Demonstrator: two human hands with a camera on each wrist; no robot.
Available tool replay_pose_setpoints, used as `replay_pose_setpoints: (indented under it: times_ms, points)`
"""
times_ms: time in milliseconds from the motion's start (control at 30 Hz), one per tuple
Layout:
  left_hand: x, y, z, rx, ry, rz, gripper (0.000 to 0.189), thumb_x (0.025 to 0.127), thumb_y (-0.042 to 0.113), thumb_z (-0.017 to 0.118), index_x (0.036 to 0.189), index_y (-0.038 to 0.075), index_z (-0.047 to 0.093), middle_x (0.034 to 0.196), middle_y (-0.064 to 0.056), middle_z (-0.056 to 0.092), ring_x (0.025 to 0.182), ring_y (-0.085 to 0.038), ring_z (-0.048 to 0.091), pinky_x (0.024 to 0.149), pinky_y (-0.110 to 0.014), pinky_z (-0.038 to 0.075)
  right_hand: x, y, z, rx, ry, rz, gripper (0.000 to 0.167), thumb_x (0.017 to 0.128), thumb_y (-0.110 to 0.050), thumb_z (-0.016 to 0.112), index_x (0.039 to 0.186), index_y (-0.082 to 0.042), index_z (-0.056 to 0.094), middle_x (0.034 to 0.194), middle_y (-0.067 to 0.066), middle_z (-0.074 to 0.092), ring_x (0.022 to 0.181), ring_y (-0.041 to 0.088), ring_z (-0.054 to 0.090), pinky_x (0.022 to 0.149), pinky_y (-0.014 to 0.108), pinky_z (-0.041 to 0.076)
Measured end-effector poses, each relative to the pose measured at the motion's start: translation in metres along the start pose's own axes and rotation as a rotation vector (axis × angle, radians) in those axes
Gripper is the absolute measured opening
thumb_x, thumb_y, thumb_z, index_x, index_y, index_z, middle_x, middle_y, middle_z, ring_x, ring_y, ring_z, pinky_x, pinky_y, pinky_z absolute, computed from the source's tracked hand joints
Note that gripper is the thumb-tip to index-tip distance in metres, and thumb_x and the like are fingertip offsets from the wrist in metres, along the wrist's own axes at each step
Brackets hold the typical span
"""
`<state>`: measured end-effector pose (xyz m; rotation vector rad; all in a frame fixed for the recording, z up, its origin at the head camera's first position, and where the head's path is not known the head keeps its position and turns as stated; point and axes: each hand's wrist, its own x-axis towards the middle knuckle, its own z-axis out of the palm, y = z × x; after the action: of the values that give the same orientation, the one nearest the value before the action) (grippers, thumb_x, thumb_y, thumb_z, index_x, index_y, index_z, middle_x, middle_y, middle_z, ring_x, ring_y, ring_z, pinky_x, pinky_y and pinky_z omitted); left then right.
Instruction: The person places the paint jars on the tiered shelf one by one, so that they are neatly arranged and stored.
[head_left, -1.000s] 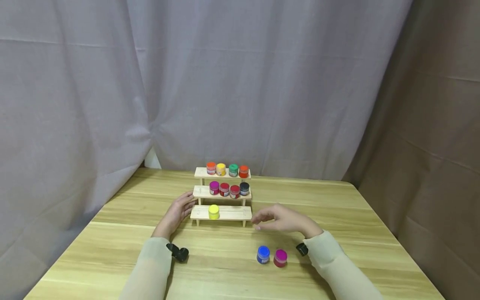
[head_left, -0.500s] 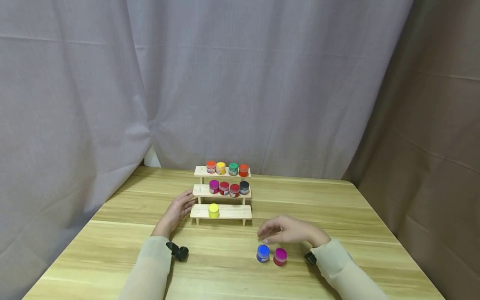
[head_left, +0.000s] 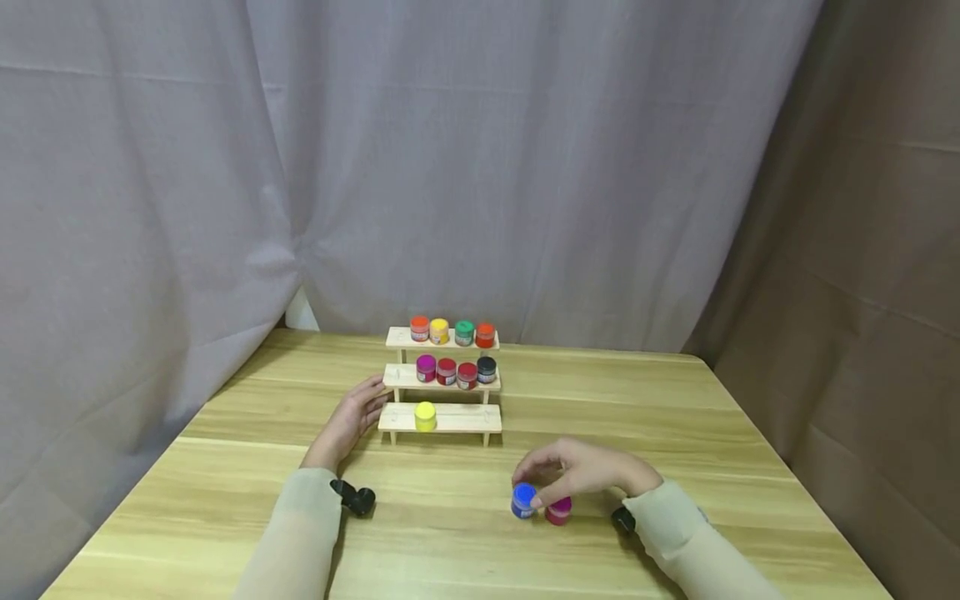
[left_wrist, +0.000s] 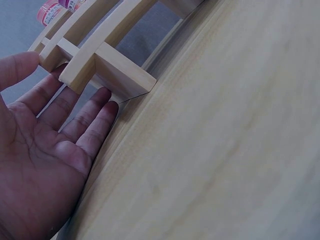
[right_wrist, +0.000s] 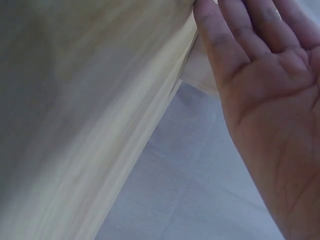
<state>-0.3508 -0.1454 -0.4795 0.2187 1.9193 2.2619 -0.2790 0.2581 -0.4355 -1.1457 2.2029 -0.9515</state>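
A three-tier wooden display stand holds small paint jars. My left hand is at its left end. In the left wrist view, the fingers lie nearly straight and loose against the shelf ends, palm up. My right hand has a blue paint jar between its thumb, at the jar's right front, and its fingers behind. A magenta paint jar stands just right of it, partly covered by the hand. The right wrist view shows the palm, with fingertips cut off and neither jar visible.
On the bottom tier sits a yellow jar. The middle tier carries several jars, magenta, reds and a black one. Orange, yellow, green and red-orange jars line the top tier. Grey curtains hang behind the wooden table.
My right hand has come from beside the stand's bottom tier down towards the front, and its thumb and fingers now close around the blue paint jar. The left hand stays at the stand.
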Motion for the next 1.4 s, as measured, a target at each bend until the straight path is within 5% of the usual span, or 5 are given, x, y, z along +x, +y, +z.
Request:
replay_pose_setpoints:
  times_ms: [300, 1400]
  points:
    - [0.0009, -0.0025, -0.0015, -0.008, -0.001, -0.01, 0.061, 0.105, 0.024, 0.042, 0.157, -0.002, 0.024, 0.159, -0.024, 0.03, 0.145, -0.037, 0.032, 0.119, -0.043, 0.026, -0.0004, 0.0006, 0.0028, -0.021, 0.007, 0.028, 0.038, 0.089, -0.027, 0.077, 0.125, -0.019, 0.069, 0.116, -0.01, 0.07, 0.113, 0.014, 0.063, 0.104, 0.038, 0.046]
    - [-0.001, -0.004, -0.0005, 0.025, -0.003, 0.008, 0.061, 0.105, 0.027, 0.044, 0.155, -0.005, 0.028, 0.156, -0.028, 0.033, 0.144, -0.039, 0.034, 0.118, -0.044, 0.029, 0.0035, 0.0047, 0.0079, -0.07, 0.022, -0.018, 0.036, 0.092, -0.031, 0.075, 0.125, -0.018, 0.069, 0.115, -0.011, 0.07, 0.109, 0.011, 0.064, 0.099, 0.035, 0.051]
